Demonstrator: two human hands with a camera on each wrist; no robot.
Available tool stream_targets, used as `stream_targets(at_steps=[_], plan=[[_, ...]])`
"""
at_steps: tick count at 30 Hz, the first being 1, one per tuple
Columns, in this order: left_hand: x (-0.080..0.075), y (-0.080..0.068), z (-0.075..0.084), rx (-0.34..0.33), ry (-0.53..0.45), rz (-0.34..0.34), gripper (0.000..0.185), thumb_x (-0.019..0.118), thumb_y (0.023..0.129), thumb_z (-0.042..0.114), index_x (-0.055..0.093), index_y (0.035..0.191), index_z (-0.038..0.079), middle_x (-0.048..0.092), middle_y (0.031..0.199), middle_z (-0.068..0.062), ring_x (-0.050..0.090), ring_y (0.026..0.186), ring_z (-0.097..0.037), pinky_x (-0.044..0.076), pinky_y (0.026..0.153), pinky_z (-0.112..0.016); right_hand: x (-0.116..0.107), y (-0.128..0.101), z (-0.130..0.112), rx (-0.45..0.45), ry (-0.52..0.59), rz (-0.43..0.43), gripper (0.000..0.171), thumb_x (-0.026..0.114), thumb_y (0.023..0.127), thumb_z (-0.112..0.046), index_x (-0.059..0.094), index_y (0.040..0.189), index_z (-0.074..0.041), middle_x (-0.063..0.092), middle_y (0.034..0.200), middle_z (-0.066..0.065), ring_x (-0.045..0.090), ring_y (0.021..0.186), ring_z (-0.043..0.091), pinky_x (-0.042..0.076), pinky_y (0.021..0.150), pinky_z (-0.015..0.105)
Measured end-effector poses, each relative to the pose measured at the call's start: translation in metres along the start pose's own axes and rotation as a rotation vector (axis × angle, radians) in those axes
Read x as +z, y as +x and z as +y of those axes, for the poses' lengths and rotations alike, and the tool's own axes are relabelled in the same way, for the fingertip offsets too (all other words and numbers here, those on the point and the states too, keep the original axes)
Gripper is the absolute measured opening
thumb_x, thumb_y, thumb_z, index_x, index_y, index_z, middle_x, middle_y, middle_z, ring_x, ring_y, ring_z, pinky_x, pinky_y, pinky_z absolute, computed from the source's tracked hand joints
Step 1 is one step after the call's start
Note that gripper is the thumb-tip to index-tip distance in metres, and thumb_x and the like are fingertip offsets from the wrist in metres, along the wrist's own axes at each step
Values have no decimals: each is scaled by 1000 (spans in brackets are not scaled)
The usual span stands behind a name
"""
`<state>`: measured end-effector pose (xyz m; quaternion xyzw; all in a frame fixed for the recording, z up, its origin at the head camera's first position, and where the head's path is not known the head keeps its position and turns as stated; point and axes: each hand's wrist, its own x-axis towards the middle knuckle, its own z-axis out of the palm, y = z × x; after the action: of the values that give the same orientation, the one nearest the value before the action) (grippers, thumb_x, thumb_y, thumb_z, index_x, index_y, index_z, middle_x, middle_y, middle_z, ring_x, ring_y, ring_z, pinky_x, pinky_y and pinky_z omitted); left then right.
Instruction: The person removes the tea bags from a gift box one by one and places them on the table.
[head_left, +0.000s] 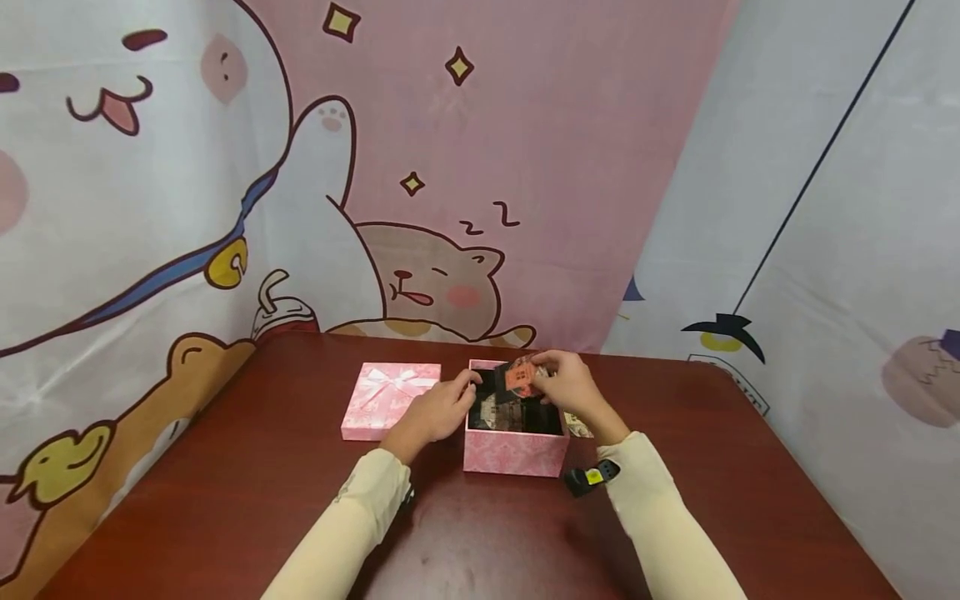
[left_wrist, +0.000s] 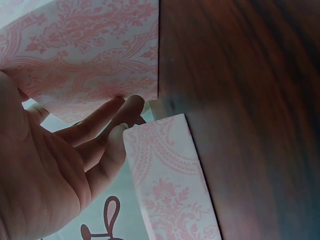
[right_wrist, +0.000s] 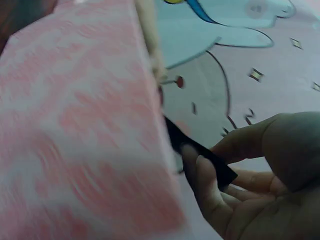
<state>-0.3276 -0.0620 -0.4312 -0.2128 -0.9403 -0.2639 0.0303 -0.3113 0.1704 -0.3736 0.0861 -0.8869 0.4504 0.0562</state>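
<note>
A pink patterned gift box [head_left: 516, 452] stands uncovered on the table, with dark insides and a dark printed picture visible in it. My left hand [head_left: 441, 408] grips the box's left wall near the rim; in the left wrist view its fingers [left_wrist: 107, 120] lie along the outer side. Over the box's back right part, my right hand [head_left: 572, 385] pinches a dark card [head_left: 519, 379] with an orange picture. The right wrist view shows the card's black back [right_wrist: 210, 160] between thumb and fingers, just beyond the box wall [right_wrist: 95, 130].
The pink box lid [head_left: 393, 398] with a ribbon bow lies left of the box, beside my left hand. A light patterned piece [head_left: 577, 425] peeks out at the box's right side. Behind the brown table [head_left: 480, 533] hangs a cartoon-printed cloth [head_left: 570, 167].
</note>
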Motion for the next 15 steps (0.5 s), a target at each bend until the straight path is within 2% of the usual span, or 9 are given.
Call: stream_targets(at_steps=[5, 9, 15], plan=[[-1, 0, 1, -1, 9, -20, 36, 30, 105, 39, 49, 133, 27, 68, 117, -9, 65, 107, -28, 51, 78, -51, -34, -9, 10, -5, 60, 32, 39, 58, 92, 0, 56, 129, 11, 65, 107, 26, 65, 68, 18, 56, 59, 31], [1, 0, 1, 0, 11, -26, 34, 30, 105, 38, 48, 132, 27, 68, 115, -10, 65, 105, -28, 51, 77, -50, -59, -16, 24, 0, 60, 60, 41, 55, 94, -1, 52, 133, 11, 64, 106, 26, 62, 71, 12, 54, 59, 28], [1, 1, 1, 15, -7, -8, 30, 34, 105, 32, 49, 131, 26, 68, 114, -12, 65, 105, -30, 51, 76, -52, -89, -24, 49, 42, 72, 99, 44, 52, 97, -4, 47, 139, 8, 62, 108, 27, 65, 76, 14, 55, 60, 32]])
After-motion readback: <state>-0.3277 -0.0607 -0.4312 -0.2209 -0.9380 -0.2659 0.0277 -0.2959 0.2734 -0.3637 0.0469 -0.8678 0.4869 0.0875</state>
